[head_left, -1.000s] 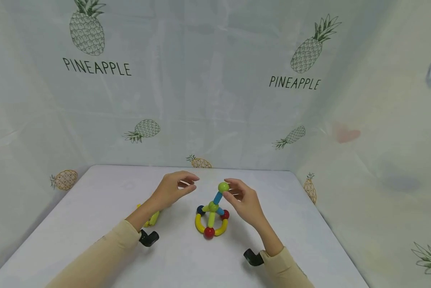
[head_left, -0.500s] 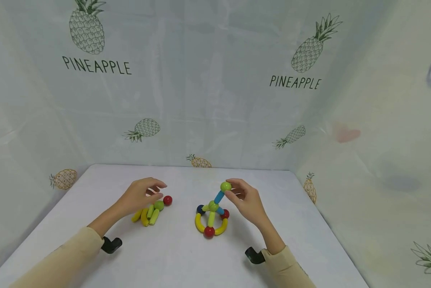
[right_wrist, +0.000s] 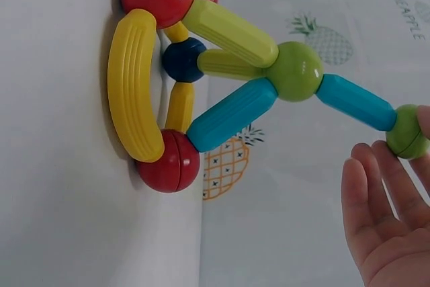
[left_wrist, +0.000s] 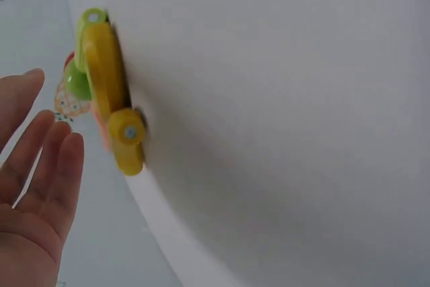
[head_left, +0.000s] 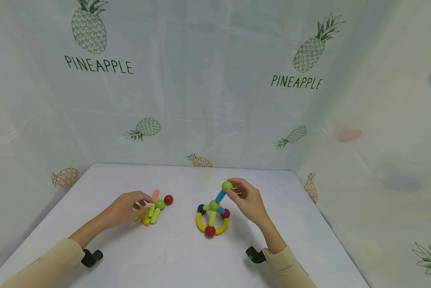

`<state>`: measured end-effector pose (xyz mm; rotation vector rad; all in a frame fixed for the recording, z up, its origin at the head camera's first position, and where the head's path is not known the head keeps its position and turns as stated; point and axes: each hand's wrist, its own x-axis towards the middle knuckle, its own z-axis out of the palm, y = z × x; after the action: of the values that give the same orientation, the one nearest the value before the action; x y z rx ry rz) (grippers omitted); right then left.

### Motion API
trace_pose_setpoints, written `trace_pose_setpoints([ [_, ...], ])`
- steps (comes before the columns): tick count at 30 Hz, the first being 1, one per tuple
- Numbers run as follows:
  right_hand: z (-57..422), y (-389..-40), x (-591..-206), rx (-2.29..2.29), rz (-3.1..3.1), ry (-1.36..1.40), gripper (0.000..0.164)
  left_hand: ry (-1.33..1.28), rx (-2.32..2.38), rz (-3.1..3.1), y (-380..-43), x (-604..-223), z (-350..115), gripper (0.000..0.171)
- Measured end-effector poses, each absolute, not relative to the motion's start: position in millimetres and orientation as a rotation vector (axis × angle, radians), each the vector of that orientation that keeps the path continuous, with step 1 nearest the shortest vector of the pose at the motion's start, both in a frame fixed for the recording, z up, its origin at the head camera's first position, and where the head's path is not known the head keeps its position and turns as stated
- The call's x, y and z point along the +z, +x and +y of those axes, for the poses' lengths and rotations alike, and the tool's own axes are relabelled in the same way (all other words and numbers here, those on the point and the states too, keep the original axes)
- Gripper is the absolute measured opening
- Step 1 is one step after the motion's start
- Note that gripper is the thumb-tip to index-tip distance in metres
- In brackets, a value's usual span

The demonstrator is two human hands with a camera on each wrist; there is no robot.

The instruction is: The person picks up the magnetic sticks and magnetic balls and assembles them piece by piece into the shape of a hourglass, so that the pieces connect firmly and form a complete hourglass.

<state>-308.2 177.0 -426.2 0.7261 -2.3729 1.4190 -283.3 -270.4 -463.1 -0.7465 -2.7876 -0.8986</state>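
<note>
right hand (head_left: 249, 202) pinches the top ball (head_left: 227, 185) of the model (head_left: 212, 218), standing on the table (head_left: 179, 260) right of the loose sticks (head_left: 155, 216). left hand (head_left: 123, 208): grip slack, thumb and fingers parted, near the sticks.

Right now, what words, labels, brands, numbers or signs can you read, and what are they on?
"PINEAPPLE": backdrop sheet, left, under a pineapple drawing.
"PINEAPPLE": same sheet, right, under another pineapple drawing.
"PINEAPPLE": sheet again, small and slanted, right wrist view.
Nothing legible on the toy pieces.
</note>
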Motion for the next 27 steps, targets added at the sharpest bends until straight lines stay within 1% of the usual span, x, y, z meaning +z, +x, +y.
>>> trace_pose_setpoints([
  [6, 177, -309, -426, 1.417, -2.375, 0.722, 0.038, -0.815, -0.88, -2.817, -280, -471, -259, 0.035],
  [16, 176, -308, -427, 1.437, -2.351, 0.734, 0.037, -0.766, -0.742, -2.856, -282, -475, -244, 0.034],
  [27, 177, -308, -426, 1.431, -2.367, 0.715, 0.038, -0.727, -0.712, -2.891, -282, -474, -236, 0.038],
])
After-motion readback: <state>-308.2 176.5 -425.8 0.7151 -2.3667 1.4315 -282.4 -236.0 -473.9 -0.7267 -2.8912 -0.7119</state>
